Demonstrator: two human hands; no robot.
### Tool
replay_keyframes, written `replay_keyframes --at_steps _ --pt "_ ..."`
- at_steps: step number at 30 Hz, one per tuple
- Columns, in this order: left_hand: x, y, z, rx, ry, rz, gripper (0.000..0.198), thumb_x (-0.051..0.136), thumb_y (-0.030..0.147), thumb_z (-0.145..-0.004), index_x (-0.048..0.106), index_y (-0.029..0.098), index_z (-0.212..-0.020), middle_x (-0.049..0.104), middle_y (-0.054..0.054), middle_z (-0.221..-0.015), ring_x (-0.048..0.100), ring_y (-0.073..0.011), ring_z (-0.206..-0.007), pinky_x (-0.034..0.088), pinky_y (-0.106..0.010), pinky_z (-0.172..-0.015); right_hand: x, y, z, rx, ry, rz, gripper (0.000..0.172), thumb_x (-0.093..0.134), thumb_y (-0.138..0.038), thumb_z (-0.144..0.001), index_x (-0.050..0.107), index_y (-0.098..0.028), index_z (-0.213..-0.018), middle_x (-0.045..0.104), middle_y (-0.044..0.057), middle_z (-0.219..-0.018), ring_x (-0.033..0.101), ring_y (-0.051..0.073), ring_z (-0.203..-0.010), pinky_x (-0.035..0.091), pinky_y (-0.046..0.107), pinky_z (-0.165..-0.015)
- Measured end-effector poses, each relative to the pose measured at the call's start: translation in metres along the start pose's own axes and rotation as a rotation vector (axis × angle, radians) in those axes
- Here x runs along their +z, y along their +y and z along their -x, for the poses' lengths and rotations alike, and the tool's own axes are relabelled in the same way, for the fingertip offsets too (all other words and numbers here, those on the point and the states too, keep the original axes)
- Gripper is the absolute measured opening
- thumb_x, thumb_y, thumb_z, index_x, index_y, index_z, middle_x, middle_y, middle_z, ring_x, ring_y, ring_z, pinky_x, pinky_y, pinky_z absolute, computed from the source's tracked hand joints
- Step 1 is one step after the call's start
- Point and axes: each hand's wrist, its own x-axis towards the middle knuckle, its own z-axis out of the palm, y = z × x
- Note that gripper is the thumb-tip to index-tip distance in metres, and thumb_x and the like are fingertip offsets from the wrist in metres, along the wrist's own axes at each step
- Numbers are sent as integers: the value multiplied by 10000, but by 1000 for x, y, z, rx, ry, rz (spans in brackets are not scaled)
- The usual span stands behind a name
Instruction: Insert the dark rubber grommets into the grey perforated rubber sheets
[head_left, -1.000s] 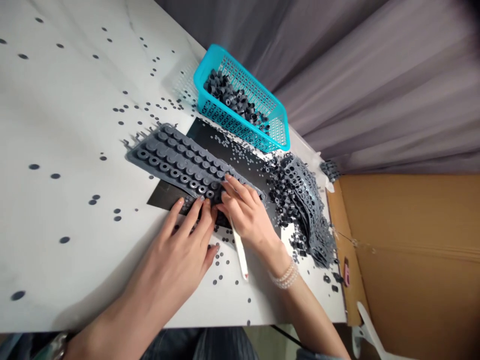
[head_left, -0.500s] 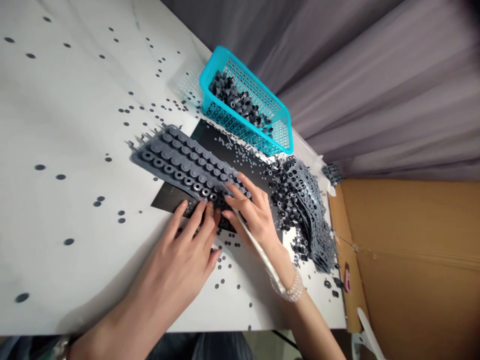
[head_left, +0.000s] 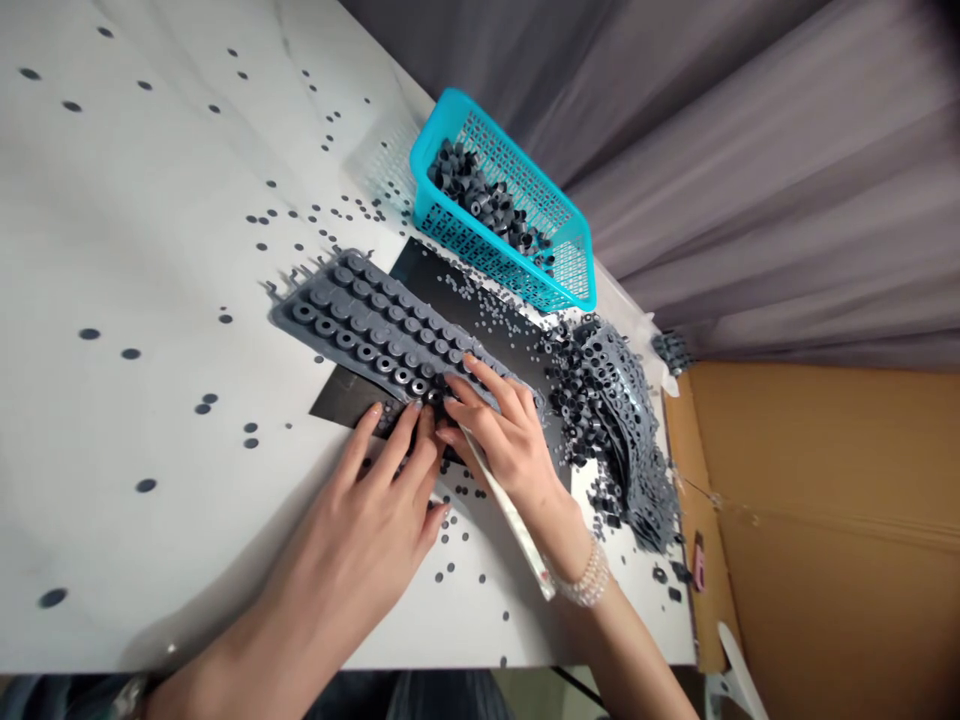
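A grey moulded rubber sheet (head_left: pixel 360 310) with rows of round raised rings lies slanted across a black mat (head_left: pixel 337 398). My left hand (head_left: pixel 390 480) rests at the sheet's near edge, its fingers stretched out with the tips touching that edge and the thumb apart. My right hand (head_left: pixel 510 440) is closed round a slim white stick-like tool (head_left: pixel 517 530), which runs back under the palm toward the wrist. The tool's working tip is hidden by the fingers, close to the left fingertips. Fingers of the right hand also lie over the sheet's right end.
A turquoise basket (head_left: pixel 502 235) holding many small grey rubber rings stands behind the mat. To the right are a heap of punched grey sheets (head_left: pixel 630 430) and loose rings (head_left: pixel 577 400). Small dark discs (head_left: pixel 146 486) dot the white table (head_left: pixel 202 540). A cardboard box (head_left: pixel 825 480) stands at right.
The white tool's rear end has swung down, away from my right wrist. My right fingers have shifted slightly along the sheet. The whole view has moved slightly.
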Motion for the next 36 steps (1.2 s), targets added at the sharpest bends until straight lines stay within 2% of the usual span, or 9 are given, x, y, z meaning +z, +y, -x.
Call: replay_keyframes --at_steps 4,8,10,13,16,21,25,31,36 --pt "-1 0 0 -4 -11 -4 501 350 277 -1000 658 -22 -1258 670 -213 -1285 538 -361 -1277 305 -550 -1166 3 -2 -3 14 -27 38 106 513 -187 -1000 600 -199 -1059 723 134 -1227 504 245 -1391 483 401 -1001" --pt "-2 1 -1 -16 -29 -14 517 348 289 -1005 591 -10 -1349 639 -203 -1347 526 -348 -1298 297 -538 -1171 11 1 -4 30 38 67 139 480 -137 -1001 580 -188 -1083 711 151 -1227 545 250 -1349 531 403 -977" --pt "-1 1 -1 -18 -34 -19 515 353 290 -1005 588 -9 -1352 635 -205 -1355 528 -344 -1297 296 -537 -1171 13 9 -1 124 112 73 163 462 -147 -1006 579 -201 -1106 675 151 -1286 606 247 -1273 567 403 -944" --pt "0 1 -1 -6 -21 -30 515 351 283 -1004 580 -7 -1362 626 -210 -1368 537 -343 -1290 290 -542 -1172 8 27 4 364 300 93 205 431 -181 -1017 573 -227 -1158 587 147 -1402 678 223 -1141 610 408 -898" --pt "0 0 -1 11 -15 -42 515 347 270 -1001 566 -7 -1376 619 -209 -1378 541 -347 -1284 295 -548 -1165 -1 36 6 461 310 97 183 462 -225 -1014 581 -245 -1152 579 134 -1412 630 258 -1238 600 456 -940" --pt "1 0 -1 16 -9 -59 511 333 266 -1002 603 -15 -1333 641 -213 -1343 534 -349 -1285 312 -551 -1157 -3 14 4 247 109 30 154 513 -209 -994 601 -221 -1119 659 123 -1328 426 296 -1447 508 503 -1042" --pt "1 0 0 8 5 -24 495 342 281 -1003 688 11 -1230 694 -189 -1251 532 -353 -1280 320 -552 -1157 3 -3 4 58 35 -3 121 555 -196 -976 614 -223 -1078 713 107 -1260 467 256 -1421 470 443 -1040" --pt "0 1 -1 -1 6 2 488 349 271 -1001 696 -3 -1208 700 -198 -1227 546 -359 -1261 320 -554 -1152 6 -2 7 49 4 34 100 545 -212 -988 611 -225 -1061 721 107 -1251 469 249 -1420 464 424 -1032" --pt "0 1 0 -3 -10 4 496 348 280 -999 685 -2 -1228 683 -201 -1261 526 -366 -1286 302 -560 -1168 7 -5 4 -15 -16 77 103 564 -186 -976 600 -175 -1072 706 166 -1260 494 275 -1400 485 422 -1023"
